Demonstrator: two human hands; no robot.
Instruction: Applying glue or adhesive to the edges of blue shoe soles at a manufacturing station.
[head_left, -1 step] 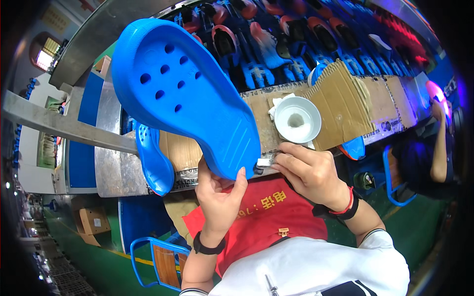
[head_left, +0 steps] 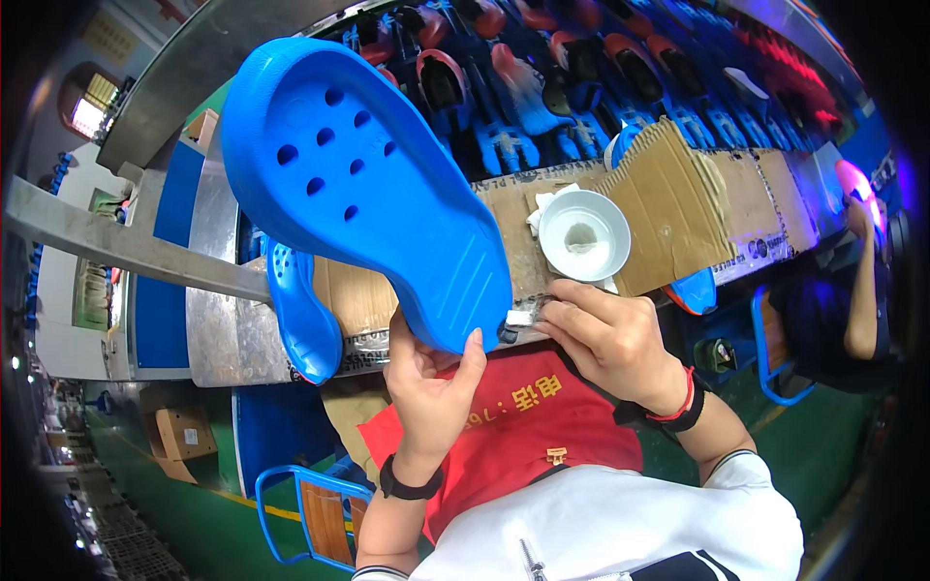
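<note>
A large blue shoe sole (head_left: 387, 194), its wide end pierced by several round holes, is held up at a tilt. My left hand (head_left: 426, 392) grips its narrow end, with the thumb on the near edge and the fingers beneath. Close by that end, my right hand (head_left: 605, 339) is closed in a pinch on a small white-and-dark piece (head_left: 520, 318); its kind I cannot make out. The piece is at the sole's rim, and whether they touch is unclear. Beyond my right hand stands a white bowl (head_left: 584, 235) with a greyish patch inside.
Another blue sole (head_left: 302, 315) lies on the bench at left, behind a metal bar (head_left: 145, 250). Folded cardboard (head_left: 668, 218) lies right of the bowl. Several shoes on blue holders (head_left: 509, 145) fill the line beyond. At far right, another person's arm (head_left: 860, 281) holds a pink shoe part.
</note>
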